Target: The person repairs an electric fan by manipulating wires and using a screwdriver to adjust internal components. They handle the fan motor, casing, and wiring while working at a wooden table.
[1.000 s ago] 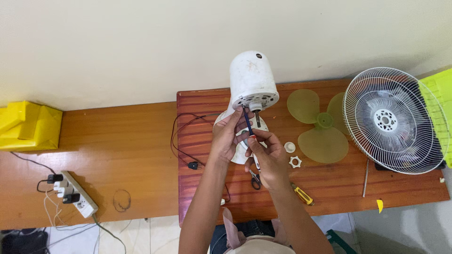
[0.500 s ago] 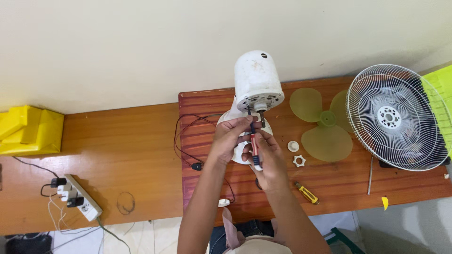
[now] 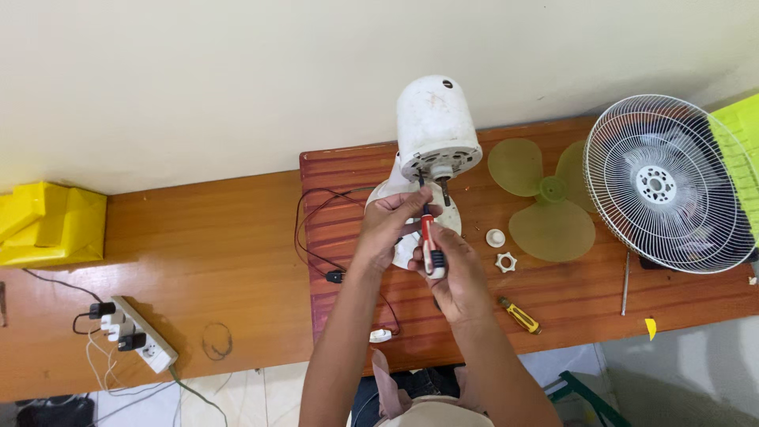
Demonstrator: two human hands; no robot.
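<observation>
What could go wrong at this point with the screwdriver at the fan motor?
The red-handled screwdriver, held by the right hand and steadied by the left hand, meets the white fan motor housing at an angle, so its tip might slip. The plastic nut and round cap lie loose on the table and could be knocked off. The black cord trails by the left forearm and might snag.

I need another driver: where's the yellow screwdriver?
The yellow screwdriver lies on the red-brown table, just right of the right hand, below the white nut.
</observation>
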